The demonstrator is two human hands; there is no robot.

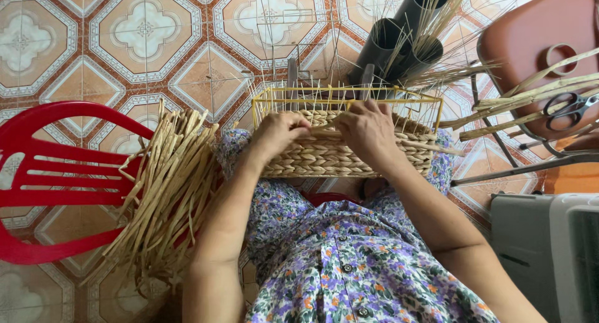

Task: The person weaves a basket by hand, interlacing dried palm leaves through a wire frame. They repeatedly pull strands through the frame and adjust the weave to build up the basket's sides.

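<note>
A half-woven straw basket [337, 154] on a yellow wire frame [349, 93] rests on my lap. My left hand [277, 131] grips the basket's upper woven edge at the left. At the middle of the same rim, my right hand [368, 131] pinches a pale straw strand [430, 146] that runs off to the right. Thin upright stakes stick up from the frame behind my fingers.
A bundle of dried straw [165, 192] lies over a red plastic chair [56, 173] at my left. Dark tubes [399, 42] holding thin reeds stand behind the basket. Scissors [571, 110] and thick stalks rest on a brown stool [536, 42] at right; a grey appliance [549, 248] sits at bottom right.
</note>
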